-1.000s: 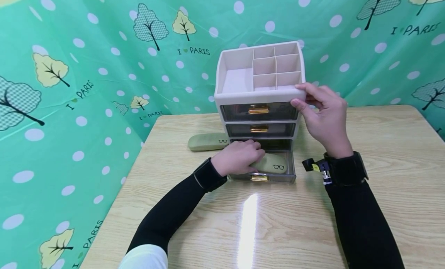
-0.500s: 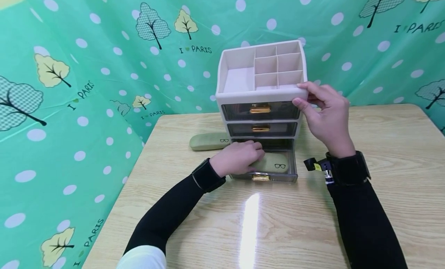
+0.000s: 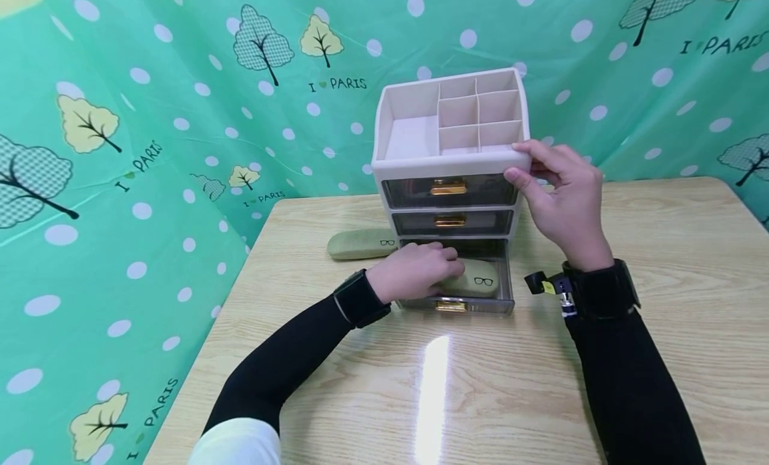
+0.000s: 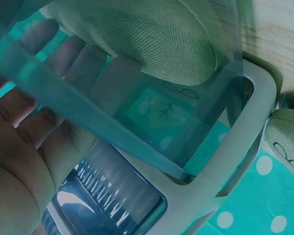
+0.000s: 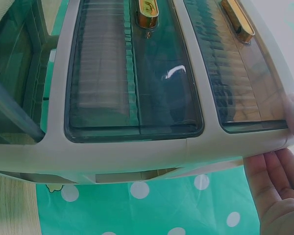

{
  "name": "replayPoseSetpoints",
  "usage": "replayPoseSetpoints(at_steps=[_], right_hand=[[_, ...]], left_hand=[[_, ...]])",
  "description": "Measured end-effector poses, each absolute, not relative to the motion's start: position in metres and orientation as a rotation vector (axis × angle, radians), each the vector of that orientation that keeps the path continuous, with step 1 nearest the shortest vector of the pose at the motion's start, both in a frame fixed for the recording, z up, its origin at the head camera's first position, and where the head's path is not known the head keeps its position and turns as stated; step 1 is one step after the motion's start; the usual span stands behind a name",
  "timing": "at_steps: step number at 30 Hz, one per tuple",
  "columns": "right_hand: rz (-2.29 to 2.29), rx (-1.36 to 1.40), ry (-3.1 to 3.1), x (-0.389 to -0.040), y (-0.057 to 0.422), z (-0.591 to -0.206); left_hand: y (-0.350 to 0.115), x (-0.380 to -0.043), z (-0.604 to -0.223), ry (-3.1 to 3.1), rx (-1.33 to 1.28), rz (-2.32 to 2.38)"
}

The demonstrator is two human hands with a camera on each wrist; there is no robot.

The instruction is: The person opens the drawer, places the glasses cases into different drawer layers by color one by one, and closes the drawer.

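Note:
A white desktop drawer organizer [image 3: 450,163] stands on the table with its bottom drawer [image 3: 504,285] pulled out. In that clear, smoky drawer lies a green glasses case [image 3: 477,278] printed with a pair of glasses. My left hand [image 3: 414,271] reaches into the drawer and grips the left part of this case; in the left wrist view its fingers [image 4: 115,81] show through the drawer wall against the woven case [image 4: 147,39]. The thumb is mostly hidden. My right hand [image 3: 565,198] pinches the organizer's front right upper corner between thumb and fingers, also seen in the right wrist view.
A second green glasses case [image 3: 360,244] lies on the table, left of the organizer. The two upper drawers [image 3: 414,193] are closed, with gold handles. Divided compartments [image 3: 459,111] form the top. A green patterned cloth [image 3: 240,151] hangs behind the wooden table [image 3: 360,398].
Inside the drawer, my left hand and the glasses case have shifted slightly, the case's right end turning a little. My right hand stays on the organizer's corner.

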State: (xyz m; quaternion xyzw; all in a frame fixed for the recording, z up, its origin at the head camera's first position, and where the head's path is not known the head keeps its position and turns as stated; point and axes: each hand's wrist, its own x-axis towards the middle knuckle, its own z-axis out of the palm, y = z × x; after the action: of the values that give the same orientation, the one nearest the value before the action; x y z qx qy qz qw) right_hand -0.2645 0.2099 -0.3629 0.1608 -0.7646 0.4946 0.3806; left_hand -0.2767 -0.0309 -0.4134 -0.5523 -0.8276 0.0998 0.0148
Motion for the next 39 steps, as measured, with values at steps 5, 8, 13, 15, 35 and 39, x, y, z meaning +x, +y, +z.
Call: replayPoseSetpoints(at_steps=[5,8,13,15,35,39], right_hand=[[1.257,0.413,-1.953,-0.265,0.211,-0.363],[1.252,0.416,-1.954,-0.266,0.211,-0.364],[1.25,0.417,-1.952,-0.266,0.212,-0.364],[1.247,0.416,-1.951,-0.265,0.212,-0.364],[1.238,0.412,-1.955,-0.266,0.213,-0.364],[1.243,0.412,-1.952,-0.267,0.212,-0.364]], left_hand=[[-0.028,-0.283,-0.411,-2.605,-1.71,0.315],[-0.028,-0.286,-0.411,-2.606,-1.693,0.311],[-0.026,-0.29,-0.411,-2.573,-1.685,0.339],[-0.024,-0.291,-0.411,-2.563,-1.686,0.353],[-0.015,-0.298,-0.413,-2.534,-1.613,0.522],[-0.013,-0.298,-0.413,-2.511,-1.599,0.543]])
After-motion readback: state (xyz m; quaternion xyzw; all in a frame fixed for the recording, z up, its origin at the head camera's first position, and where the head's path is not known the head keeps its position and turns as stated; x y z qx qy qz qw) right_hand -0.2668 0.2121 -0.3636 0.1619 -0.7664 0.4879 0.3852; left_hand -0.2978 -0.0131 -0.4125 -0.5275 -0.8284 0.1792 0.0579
